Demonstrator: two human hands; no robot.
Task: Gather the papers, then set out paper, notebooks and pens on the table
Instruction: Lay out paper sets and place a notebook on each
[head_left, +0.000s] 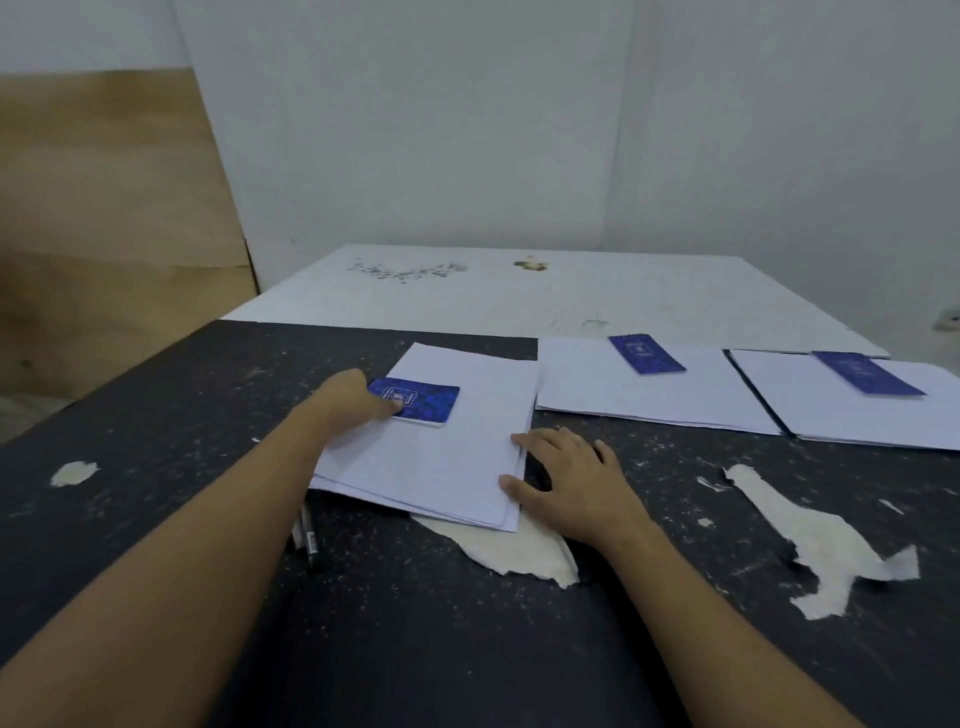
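Nearest, two pens (307, 538) lie side by side on the black table (467, 649), half under the left forearm and just off the near left corner of the nearest paper stack (441, 462). They are light, hard and apt to roll, so each is best pinched at mid-barrel.

The right hand (569, 486) lies flat and relaxed on the table, holding nothing. Its fingertips (519, 440) touch the stack's right edge. The stack sits askew, left of the table's middle, with its sheets fanned slightly at the near edge. Loose sheets like these are light, limp and slippery on one another. They probably need squaring from two opposite edges and lifting with fingers under one long edge.

The left hand (358, 400) is curled at the left end of the blue notebook (418, 401), with one digit over the cover. As far as can be seen it pinches that end. The notebook rests on the stack's far left part. It looks small, thin and fairly stiff, with a glossy cover that may slide on paper.

Along the table's far edge, towards the right corner, lie the middle paper stack (649, 397) with a second notebook (647, 355), and the right paper stack (883, 415) with a third notebook (867, 373). No pens show beside either.
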